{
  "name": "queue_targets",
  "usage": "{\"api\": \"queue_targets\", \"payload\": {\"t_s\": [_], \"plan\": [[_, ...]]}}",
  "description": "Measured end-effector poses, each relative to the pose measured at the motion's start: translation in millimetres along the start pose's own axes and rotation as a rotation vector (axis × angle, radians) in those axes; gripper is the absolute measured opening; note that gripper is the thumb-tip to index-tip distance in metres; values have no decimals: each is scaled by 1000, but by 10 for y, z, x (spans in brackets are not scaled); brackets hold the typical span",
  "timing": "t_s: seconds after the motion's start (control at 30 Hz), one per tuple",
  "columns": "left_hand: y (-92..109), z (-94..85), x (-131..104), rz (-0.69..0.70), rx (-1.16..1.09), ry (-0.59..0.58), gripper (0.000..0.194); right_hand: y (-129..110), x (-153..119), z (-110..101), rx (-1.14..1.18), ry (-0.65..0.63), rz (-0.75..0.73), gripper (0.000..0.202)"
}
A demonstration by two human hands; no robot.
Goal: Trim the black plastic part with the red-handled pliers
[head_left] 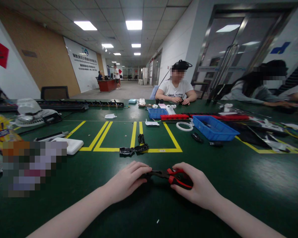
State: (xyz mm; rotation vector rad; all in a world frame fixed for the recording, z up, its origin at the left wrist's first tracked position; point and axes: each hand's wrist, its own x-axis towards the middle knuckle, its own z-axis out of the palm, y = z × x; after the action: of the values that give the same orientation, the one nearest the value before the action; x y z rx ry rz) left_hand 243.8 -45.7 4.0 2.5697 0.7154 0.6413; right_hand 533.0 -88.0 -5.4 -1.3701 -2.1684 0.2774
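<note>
My right hand is wrapped round the red-and-black handles of a pair of pliers, whose jaws point left. At the jaws, my left hand pinches a small black part, mostly covered by the fingers. The jaw tips meet or nearly meet this part; whether they grip it I cannot tell. Beyond my hands, several black plastic pieces lie together on the yellow tape lines of the green table.
Blue trays and a white ring stand farther back. A white box and a yellow package are at left. Across the table sits a person in a white T-shirt; others are at right. A small white scrap lies in front.
</note>
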Motion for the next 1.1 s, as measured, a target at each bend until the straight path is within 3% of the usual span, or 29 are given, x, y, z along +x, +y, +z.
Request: {"api": "queue_targets", "payload": {"t_s": [0.4, 1.1], "plan": [[-20, -8, -9, -63, -46, -29, 53, -6, -3, -15, -45, 31, -48, 38], [-4, -17, -13, -93, -109, -46, 45, 18, 3, 5, -95, 114, -127, 39]]}}
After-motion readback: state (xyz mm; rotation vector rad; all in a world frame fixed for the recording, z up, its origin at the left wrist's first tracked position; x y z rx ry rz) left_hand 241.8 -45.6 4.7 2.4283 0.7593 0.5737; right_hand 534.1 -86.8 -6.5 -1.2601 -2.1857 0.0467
